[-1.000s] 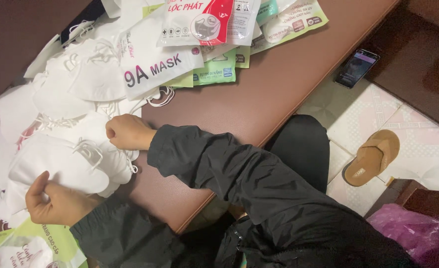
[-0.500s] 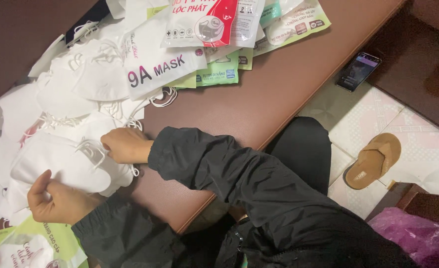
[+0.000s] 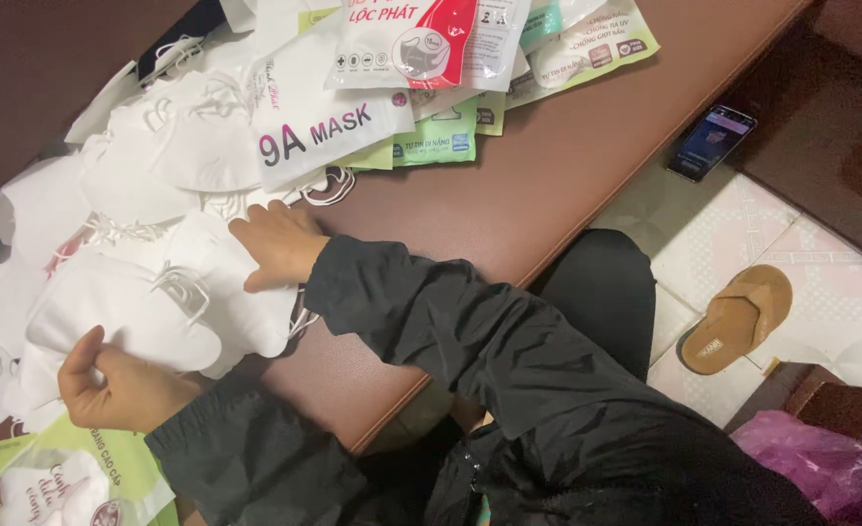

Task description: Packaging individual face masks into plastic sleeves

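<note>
- Left hand (image 3: 119, 385) – fingers curled round the near edge of a white face mask (image 3: 124, 312), thumb on top; it has hold of the mask at the tabletop's near-left edge.
- Right hand (image 3: 277, 244) – palm down, fingers loosely bent, resting on the far side of the mask stack (image 3: 226, 282); whether it pinches anything, cannot tell. Black sleeve (image 3: 450, 321) runs back across the table edge.
- Held mask lies on top of that stack, ear loops (image 3: 182, 287) showing, just left of the right hand.
- More loose white masks (image 3: 148, 166) spread toward the far-left corner.
- Printed mask packets (image 3: 353, 107) – white, red and green – overlap along the far edge, just beyond the right hand.
- Green packet (image 3: 51, 487) at the near-left corner, below the left hand.
- Brown tabletop (image 3: 509, 205) bare on its right side.
- Off the table: phone (image 3: 711, 141) with lit screen on the tiled floor, tan sandal (image 3: 738, 317) nearer, purple bag (image 3: 811, 468) at the lower right.
</note>
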